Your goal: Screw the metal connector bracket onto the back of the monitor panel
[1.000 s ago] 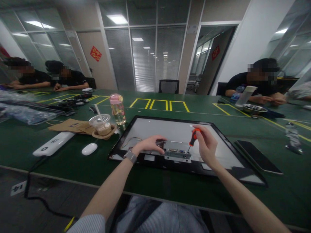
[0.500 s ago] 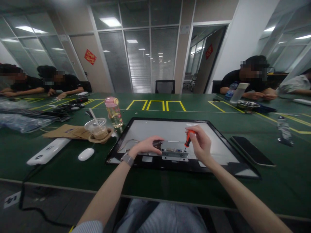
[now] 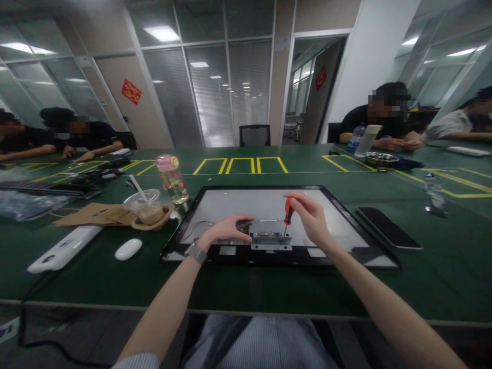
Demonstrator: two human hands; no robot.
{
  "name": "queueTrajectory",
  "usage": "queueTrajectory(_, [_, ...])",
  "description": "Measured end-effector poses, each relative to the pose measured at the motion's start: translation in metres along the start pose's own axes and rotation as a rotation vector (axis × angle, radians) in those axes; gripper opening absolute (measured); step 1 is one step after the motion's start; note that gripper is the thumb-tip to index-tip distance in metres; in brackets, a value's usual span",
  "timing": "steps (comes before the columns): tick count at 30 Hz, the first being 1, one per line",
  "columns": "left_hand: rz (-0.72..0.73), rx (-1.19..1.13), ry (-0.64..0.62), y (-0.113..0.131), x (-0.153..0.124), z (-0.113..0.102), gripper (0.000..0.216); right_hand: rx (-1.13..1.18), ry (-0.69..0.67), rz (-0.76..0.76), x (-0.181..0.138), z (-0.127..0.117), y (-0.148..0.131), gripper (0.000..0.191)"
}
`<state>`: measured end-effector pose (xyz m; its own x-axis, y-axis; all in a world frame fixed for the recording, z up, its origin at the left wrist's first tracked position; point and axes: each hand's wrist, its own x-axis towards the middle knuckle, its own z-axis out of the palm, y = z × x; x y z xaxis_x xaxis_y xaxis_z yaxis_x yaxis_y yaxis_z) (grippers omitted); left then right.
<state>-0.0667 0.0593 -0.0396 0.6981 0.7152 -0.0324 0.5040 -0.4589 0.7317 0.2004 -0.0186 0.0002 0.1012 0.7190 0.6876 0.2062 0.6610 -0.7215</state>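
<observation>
A flat display panel with a black frame lies back side up on the green table before me. Near its close edge sits a metal bracket with video ports in it. My left hand, with a watch on the wrist, has thumb and fingers closed around the bracket's left end. In my right hand is a red and black screwdriver, pinched by the handle and nearly upright. Its tip points down at the right end of the bracket; whether it touches a screw is too small to tell.
Left of the panel are a white mouse, a white power strip, a plastic cup in a carrier and a pink-lidded bottle. A black phone lies to the right. Several people sit across the table.
The whole view has shifted slightly, so things appear further left. Both hands keep their hold, and the screwdriver stays at the bracket's right end.
</observation>
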Motion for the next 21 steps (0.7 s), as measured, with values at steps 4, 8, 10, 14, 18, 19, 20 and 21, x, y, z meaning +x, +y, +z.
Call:
queueTrajectory(4, [-0.009, 0.010, 0.003, 0.0020, 0.0001, -0.0003, 0.075, 0.070, -0.011, 0.040, 0.0010, -0.0011, 0.0051, 0.018])
queueTrajectory(8, [0.003, 0.016, 0.000, 0.0020, 0.0016, -0.0004, 0.075, 0.108, -0.025, 0.042, 0.0007, 0.0001, 0.0070, 0.019])
queueTrajectory(10, [0.001, 0.016, -0.001, 0.0029, 0.0025, -0.0010, 0.075, 0.134, -0.040, 0.038, 0.0009, 0.0008, 0.0080, 0.019])
queueTrajectory(14, [-0.006, 0.032, -0.008, 0.0060, 0.0033, -0.0028, 0.071, 0.172, -0.077, 0.055, 0.0018, 0.0008, 0.0083, 0.014])
queueTrajectory(18, [-0.025, 0.020, 0.001, 0.0055, 0.0028, -0.0026, 0.073, 0.156, -0.084, 0.071, 0.0017, -0.0003, 0.0052, 0.022])
queueTrajectory(19, [-0.035, 0.016, -0.002, 0.0049, 0.0027, -0.0022, 0.073, 0.165, -0.086, 0.072, 0.0015, -0.0006, 0.0047, 0.024])
queueTrajectory(20, [-0.031, 0.010, 0.001, 0.0043, 0.0027, -0.0019, 0.073, 0.177, -0.085, 0.072, 0.0014, -0.0007, 0.0045, 0.025])
queueTrajectory(21, [-0.017, 0.006, 0.002, 0.0038, 0.0027, -0.0016, 0.072, 0.180, -0.084, 0.076, 0.0013, -0.0009, 0.0046, 0.024])
